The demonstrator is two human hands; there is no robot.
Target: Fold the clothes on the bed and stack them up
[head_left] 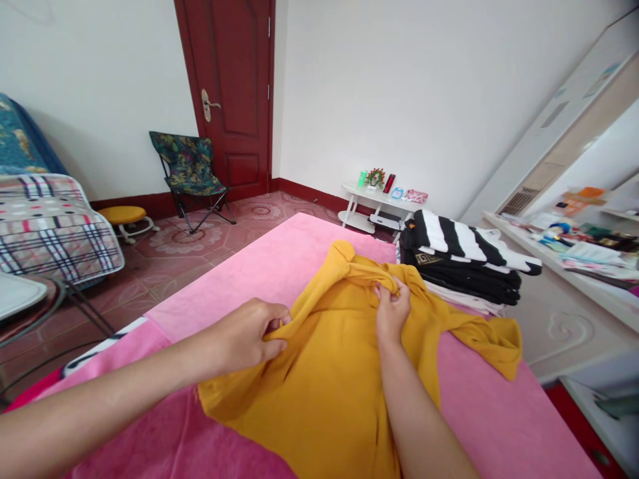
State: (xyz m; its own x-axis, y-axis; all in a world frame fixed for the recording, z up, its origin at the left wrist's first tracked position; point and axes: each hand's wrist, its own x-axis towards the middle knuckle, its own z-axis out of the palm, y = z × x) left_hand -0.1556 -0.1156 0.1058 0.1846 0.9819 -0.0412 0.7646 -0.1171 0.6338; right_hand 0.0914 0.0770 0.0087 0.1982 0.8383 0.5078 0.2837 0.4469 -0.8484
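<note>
A mustard-yellow long-sleeved top (324, 372) lies spread over a pink cover (269, 266), partly rumpled. My left hand (254, 332) pinches its left side, lifting a fold of the cloth between thumb and fingers. Farther right, my right hand (393, 306) grips the fabric near the collar, fingers closed around a bunched edge. One sleeve stretches out to the right, its end resting on the pink cover. The near end of the top runs out of view at the bottom.
Folded clothes (464, 266), black with a black-and-white striped piece on top, are stacked at the right back. Beyond stands a small white table (357, 223) with little items. A cluttered shelf (599, 266) flanks the right; a folding chair (190, 166) is near the door.
</note>
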